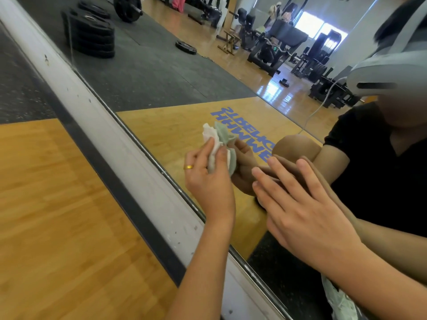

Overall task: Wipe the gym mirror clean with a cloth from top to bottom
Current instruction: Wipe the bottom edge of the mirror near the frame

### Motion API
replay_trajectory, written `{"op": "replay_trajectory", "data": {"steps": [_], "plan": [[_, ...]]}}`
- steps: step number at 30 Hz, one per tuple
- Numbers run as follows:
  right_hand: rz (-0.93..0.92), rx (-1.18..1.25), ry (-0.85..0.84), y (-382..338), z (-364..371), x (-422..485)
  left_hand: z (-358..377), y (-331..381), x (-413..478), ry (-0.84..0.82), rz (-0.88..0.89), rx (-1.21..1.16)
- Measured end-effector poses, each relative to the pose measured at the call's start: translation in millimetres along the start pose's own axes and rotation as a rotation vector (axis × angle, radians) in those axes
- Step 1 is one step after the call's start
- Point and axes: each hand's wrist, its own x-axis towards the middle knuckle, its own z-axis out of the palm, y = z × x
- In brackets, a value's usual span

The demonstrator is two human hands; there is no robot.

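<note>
- The large wall-mounted gym mirror [161, 84] ends at a white painted sill [104, 125] running diagonally; bare glass stretches beyond the hands.
- The left hand [208, 181] pinches a crumpled white cloth [213, 151] against the glass, just above that sill.
- The right hand [300, 209] lies flat on the glass, fingers straight.
- The cloth is bunched, meeting its reflection.
- The mirror's top is cut off.

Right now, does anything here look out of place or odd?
Nothing is spilled or broken. The right hand lies flat and bare on the mirror, which may leave prints while the left hand holds the cloth to it. The white ledge below the glass shows dark specks.
</note>
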Motion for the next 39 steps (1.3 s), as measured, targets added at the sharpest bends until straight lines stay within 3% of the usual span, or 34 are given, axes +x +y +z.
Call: {"op": "replay_trajectory", "data": {"steps": [1, 11, 17, 22, 26, 29, 32, 36, 39], "plan": [[-0.022, -0.108, -0.010, -4.0, 5.7, 10.9, -1.5, -3.6, 3.8, 0.010, -0.005, 0.002], [0.028, -0.050, -0.058, -9.6, -0.8, 15.0, -6.3, -18.6, 22.8, 0.039, 0.021, 0.045], [0.000, 0.008, 0.083, -23.1, -23.4, 56.8, -8.1, -18.7, 27.3, -0.004, 0.031, 0.064], [0.038, -0.048, 0.081, -7.9, -16.3, 109.1, -10.6, -16.5, 30.0, -0.027, -0.042, -0.002], [0.008, -0.177, -0.001, -2.1, 0.9, 114.2, -12.5, -14.6, 33.3, -0.043, -0.093, -0.029], [-0.009, -0.235, 0.028, -1.2, 7.6, 112.4, -10.6, -7.4, 31.9, -0.009, -0.114, -0.056], [-0.015, -0.258, 0.058, -0.9, 11.0, 113.2, -3.5, 4.0, 41.4, 0.016, -0.075, -0.085], [-0.024, -0.255, 0.081, -0.1, 14.0, 113.1, 4.8, 3.9, 58.3, -0.094, 0.047, -0.025], [-0.025, -0.247, 0.084, -0.2, 14.6, 112.9, -4.3, -14.2, 77.3, 0.025, -0.029, 0.034]]}}
